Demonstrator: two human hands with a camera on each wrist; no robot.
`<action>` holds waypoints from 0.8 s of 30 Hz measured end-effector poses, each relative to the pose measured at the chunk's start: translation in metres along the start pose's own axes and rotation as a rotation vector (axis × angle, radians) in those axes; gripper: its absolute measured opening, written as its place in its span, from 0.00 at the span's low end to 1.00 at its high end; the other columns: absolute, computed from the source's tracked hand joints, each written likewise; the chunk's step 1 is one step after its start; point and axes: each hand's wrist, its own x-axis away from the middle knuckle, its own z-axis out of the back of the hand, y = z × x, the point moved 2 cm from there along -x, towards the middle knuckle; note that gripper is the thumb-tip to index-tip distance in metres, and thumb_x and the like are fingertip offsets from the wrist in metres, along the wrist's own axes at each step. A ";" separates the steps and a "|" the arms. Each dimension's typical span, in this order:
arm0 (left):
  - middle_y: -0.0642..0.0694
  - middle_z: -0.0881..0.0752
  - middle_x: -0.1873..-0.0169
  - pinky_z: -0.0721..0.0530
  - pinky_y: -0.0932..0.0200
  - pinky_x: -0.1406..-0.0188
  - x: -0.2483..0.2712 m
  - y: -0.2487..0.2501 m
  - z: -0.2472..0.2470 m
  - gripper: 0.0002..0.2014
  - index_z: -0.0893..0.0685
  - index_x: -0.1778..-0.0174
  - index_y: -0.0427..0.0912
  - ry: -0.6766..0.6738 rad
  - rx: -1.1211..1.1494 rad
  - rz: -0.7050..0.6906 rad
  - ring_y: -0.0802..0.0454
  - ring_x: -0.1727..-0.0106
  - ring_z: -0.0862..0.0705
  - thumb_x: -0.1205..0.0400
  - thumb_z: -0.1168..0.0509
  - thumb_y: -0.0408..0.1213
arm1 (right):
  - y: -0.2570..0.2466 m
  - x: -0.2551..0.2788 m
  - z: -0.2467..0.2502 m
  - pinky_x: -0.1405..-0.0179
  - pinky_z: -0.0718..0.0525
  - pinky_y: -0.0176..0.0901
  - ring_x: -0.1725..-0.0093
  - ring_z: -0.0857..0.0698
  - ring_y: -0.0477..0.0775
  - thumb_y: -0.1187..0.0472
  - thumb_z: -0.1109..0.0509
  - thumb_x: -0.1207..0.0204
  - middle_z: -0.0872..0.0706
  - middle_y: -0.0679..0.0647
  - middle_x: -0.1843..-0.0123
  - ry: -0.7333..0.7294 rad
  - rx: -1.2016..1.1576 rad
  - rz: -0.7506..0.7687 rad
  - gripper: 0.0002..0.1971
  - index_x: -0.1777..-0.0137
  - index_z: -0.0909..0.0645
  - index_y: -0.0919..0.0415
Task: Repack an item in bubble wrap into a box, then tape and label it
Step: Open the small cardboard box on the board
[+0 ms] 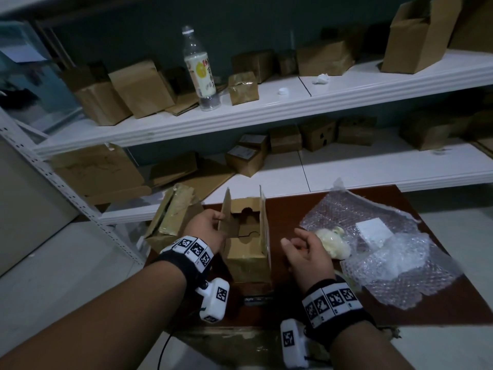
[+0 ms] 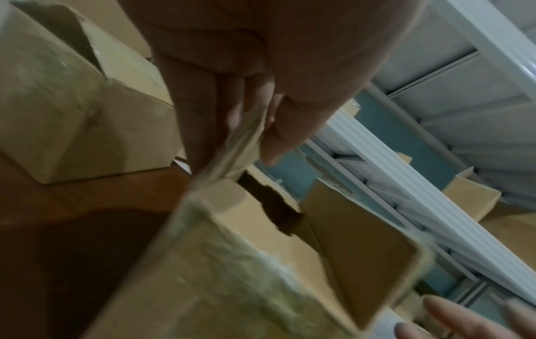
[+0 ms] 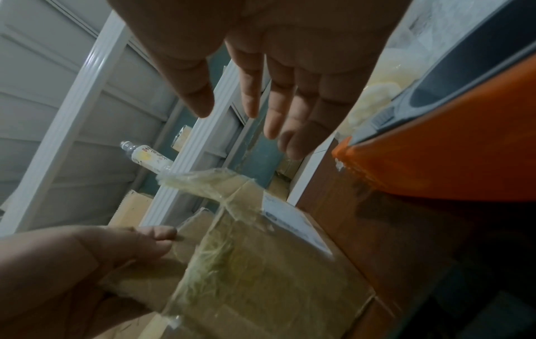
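A small cardboard box [image 1: 246,256] stands open on the dark red table [image 1: 293,206], its flaps up and its front covered in old tape. My left hand [image 1: 206,228] pinches the box's left flap [image 2: 246,140] between thumb and fingers. My right hand [image 1: 306,252] hovers just right of the box, fingers relaxed and empty [image 3: 261,103]. A cream-coloured item [image 1: 334,241] lies on a sheet of bubble wrap [image 1: 386,252] beyond the right hand. A small white label [image 1: 372,229] rests on the wrap.
Another taped box [image 1: 170,214] sits left of the open one. An orange and grey tape dispenser [image 3: 435,137] shows in the right wrist view. White shelves [image 1: 266,108] behind hold several cardboard boxes and a plastic bottle [image 1: 200,70].
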 end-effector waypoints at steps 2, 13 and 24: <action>0.49 0.12 0.41 0.14 0.54 0.45 0.000 -0.004 0.000 0.18 0.17 0.39 0.50 0.019 0.009 -0.029 0.51 0.48 0.15 0.22 0.27 0.29 | 0.000 0.002 -0.003 0.45 0.12 0.48 0.47 0.14 0.43 0.49 0.23 0.24 0.17 0.49 0.37 -0.055 0.007 -0.011 0.27 0.27 0.24 0.51; 0.60 0.11 0.56 0.13 0.51 0.43 -0.023 -0.005 -0.002 0.21 0.20 0.55 0.60 0.054 -0.004 -0.175 0.56 0.50 0.12 0.22 0.34 0.22 | 0.000 0.000 0.000 0.39 0.13 0.62 0.43 0.15 0.45 0.43 0.30 0.21 0.15 0.47 0.35 -0.003 -0.014 -0.027 0.25 0.25 0.26 0.45; 0.61 0.13 0.42 0.18 0.59 0.33 -0.006 0.017 -0.006 0.20 0.19 0.41 0.60 0.004 -0.052 -0.403 0.64 0.41 0.16 0.21 0.29 0.29 | 0.007 -0.010 0.003 0.29 0.20 0.52 0.32 0.17 0.52 0.43 0.19 0.34 0.19 0.51 0.28 -0.040 -0.047 -0.152 0.43 0.20 0.31 0.52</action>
